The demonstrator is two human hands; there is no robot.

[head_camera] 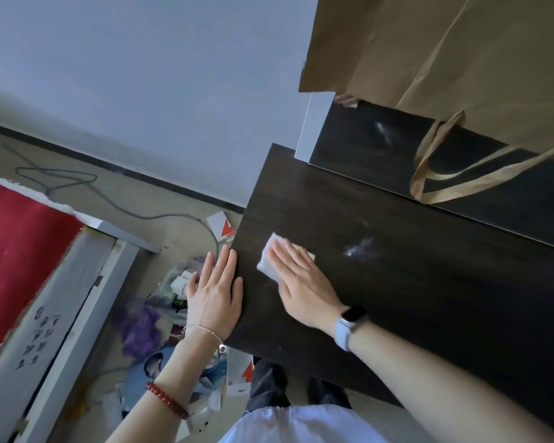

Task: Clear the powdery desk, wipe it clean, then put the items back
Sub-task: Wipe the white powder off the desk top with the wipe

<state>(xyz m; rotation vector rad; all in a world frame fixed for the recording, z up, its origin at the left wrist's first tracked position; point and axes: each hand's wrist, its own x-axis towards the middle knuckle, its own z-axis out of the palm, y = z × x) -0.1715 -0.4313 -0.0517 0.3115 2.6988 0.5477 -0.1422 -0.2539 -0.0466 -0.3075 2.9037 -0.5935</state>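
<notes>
Head view: the right hand [296,279] presses a white wipe [269,259] flat on the dark counter [429,298] with straight fingers, probably to drag powder [360,249] toward the edge. The left hand [215,292], open and empty, rests at that edge, likely bracing. A paper bag [461,59] sits behind; cleared items [173,314] lie on the floor.

Paper bag [454,59] cut off at top and right edges

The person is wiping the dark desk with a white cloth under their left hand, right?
Not quite. The white cloth is under the right hand, pressed flat on the dark desk. The left hand rests at the desk's edge. The head view shows this.
</notes>
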